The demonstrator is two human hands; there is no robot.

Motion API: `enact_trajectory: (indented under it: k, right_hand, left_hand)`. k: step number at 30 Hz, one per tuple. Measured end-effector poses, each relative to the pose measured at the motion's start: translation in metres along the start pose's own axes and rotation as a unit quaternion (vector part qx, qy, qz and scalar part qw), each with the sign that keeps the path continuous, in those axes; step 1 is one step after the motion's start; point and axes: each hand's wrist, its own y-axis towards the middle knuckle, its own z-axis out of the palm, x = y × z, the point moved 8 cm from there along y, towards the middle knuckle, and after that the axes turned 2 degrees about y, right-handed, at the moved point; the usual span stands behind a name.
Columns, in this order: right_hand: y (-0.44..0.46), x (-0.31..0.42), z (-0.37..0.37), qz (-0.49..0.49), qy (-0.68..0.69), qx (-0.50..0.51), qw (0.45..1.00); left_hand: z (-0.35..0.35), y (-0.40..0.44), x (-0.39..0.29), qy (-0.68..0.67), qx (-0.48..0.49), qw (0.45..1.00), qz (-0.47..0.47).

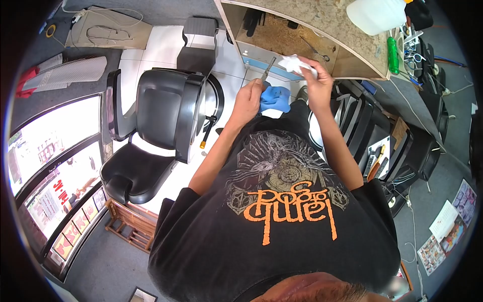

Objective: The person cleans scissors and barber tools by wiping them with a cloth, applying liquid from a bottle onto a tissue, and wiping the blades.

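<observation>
My left hand (246,103) is closed around a slim grey metal tool (270,66) that looks like a razor, its tip pointing up and away from me. A crumpled blue cloth (275,99) is bunched against that hand's fingers; whether they also grip it, I cannot tell. In my right hand (318,83) a wad of white tissue (298,65) is pinched, just right of the tool's tip and apart from it. Both hands are in front of my body, near the wooden counter.
A black barber chair (163,108) stands to the left. Ahead is a wooden counter (317,15) with an open shelf holding scissors (320,54). On its top are a white jug (375,15) and a green bottle (393,55). Black chairs (372,133) line the right.
</observation>
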Motion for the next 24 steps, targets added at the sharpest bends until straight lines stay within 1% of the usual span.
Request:
enact_trajectory:
  k: [2, 3, 4, 6, 9, 12, 15, 18, 19, 22, 23, 24]
  right_hand:
    - [-0.007, 0.012, 0.021, -0.081, -0.083, -0.001, 0.993]
    - [-0.014, 0.03, 0.04, -0.134, -0.107, 0.018, 0.985]
    - [-0.02, 0.042, 0.054, -0.17, -0.184, 0.044, 0.967]
    - [-0.025, 0.031, 0.065, -0.156, -0.189, 0.055, 0.968]
    - [-0.024, 0.035, 0.067, -0.153, -0.249, 0.039, 0.955]
    - [-0.019, 0.034, 0.065, -0.124, -0.228, 0.03, 0.965]
    - [-0.029, 0.038, 0.072, -0.17, -0.271, 0.089, 0.943]
    - [-0.019, 0.032, 0.069, -0.119, -0.279, 0.119, 0.945]
    - [-0.011, 0.024, 0.061, -0.103, -0.295, 0.091, 0.946]
    - [-0.01, 0.026, 0.063, -0.089, -0.285, 0.089, 0.95]
    - [-0.018, 0.03, 0.07, -0.079, -0.249, 0.112, 0.959]
    - [-0.019, 0.03, 0.07, -0.078, -0.249, 0.122, 0.958]
  left_hand:
    - [0.002, 0.001, -0.005, 0.042, -0.015, 0.999, 0.01]
    - [0.002, 0.001, -0.006, 0.062, -0.022, 0.998, 0.014]
    - [0.004, 0.001, -0.006, 0.073, -0.021, 0.997, 0.014]
    - [0.005, 0.002, -0.005, 0.095, -0.02, 0.995, 0.013]
    - [0.007, 0.001, -0.005, 0.136, 0.005, 0.991, 0.008]
    - [0.01, 0.001, -0.007, 0.167, 0.017, 0.985, 0.037]
    - [0.012, 0.0, -0.007, 0.176, 0.024, 0.983, 0.05]
    - [0.015, -0.003, -0.003, 0.195, 0.028, 0.978, 0.063]
    - [0.017, -0.003, -0.001, 0.193, 0.03, 0.979, 0.061]
    - [0.014, -0.002, 0.0, 0.186, 0.025, 0.981, 0.05]
    - [0.012, -0.001, -0.002, 0.18, 0.02, 0.983, 0.044]
    - [0.012, -0.001, -0.002, 0.172, 0.017, 0.984, 0.037]
